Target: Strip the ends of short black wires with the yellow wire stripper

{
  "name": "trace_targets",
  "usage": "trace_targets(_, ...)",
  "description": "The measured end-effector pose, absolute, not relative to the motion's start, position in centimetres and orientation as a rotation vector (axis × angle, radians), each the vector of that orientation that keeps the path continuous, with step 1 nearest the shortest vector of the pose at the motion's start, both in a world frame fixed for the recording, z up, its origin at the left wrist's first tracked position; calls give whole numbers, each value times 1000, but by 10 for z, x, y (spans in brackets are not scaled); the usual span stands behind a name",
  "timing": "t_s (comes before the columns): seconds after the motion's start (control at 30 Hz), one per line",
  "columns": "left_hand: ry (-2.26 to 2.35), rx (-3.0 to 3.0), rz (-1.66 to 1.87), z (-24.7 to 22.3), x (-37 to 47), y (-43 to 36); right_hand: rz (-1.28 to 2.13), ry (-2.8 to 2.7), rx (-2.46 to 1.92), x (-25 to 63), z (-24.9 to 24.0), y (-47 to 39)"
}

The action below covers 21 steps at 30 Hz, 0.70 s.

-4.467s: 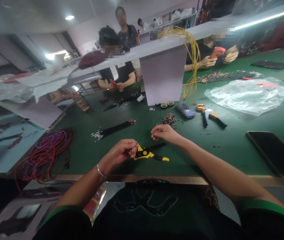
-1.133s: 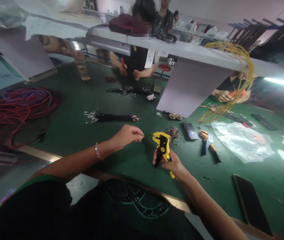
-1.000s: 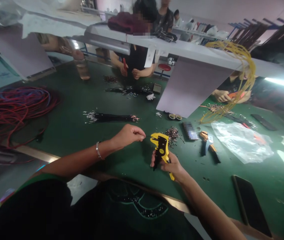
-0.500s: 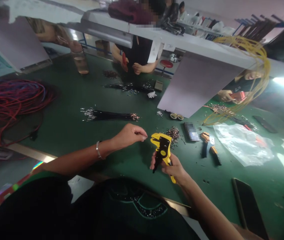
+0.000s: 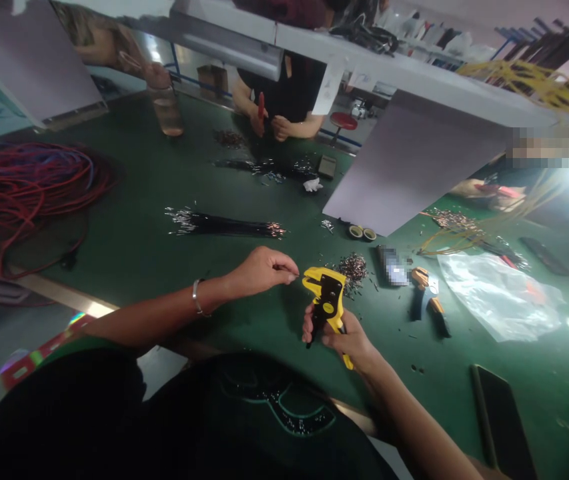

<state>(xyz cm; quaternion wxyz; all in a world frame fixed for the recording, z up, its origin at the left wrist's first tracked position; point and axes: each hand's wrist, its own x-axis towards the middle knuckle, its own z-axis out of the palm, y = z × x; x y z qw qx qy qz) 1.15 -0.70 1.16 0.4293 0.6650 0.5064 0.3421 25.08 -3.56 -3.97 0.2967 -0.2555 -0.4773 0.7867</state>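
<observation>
My right hand (image 5: 341, 337) is wrapped round the handles of a yellow and black wire stripper (image 5: 329, 290), its jaws pointing left. Just left of those jaws, my left hand (image 5: 264, 270) is closed in a pinch. A tiny dark tip shows at its fingertips, too small to name. Behind the stripper lies a pile of small copper-coloured pieces (image 5: 354, 268). Beyond my left hand, a bundle of black wires (image 5: 229, 226) lies flat, with silvery ends at the left and coppery ends at the right.
Right of the pile lie an orange-and-black hand tool (image 5: 427, 300), a clear plastic bag (image 5: 499, 293) and a phone (image 5: 501, 420). Red and blue cable coils (image 5: 29, 187) fill the left. Across the green table (image 5: 134, 200), a co-worker's hands (image 5: 269, 125) hold a red-handled tool.
The camera view has shifted slightly, so the background sits further right. My hands and the wire stripper keep nearly the same pose, the pinch still beside the jaws.
</observation>
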Motion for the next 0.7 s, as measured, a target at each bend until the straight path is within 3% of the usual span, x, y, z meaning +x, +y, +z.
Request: trace_targets(0.7,1194,1649,803,7,10,-5,2102,-1224,-660,254,-50,-40)
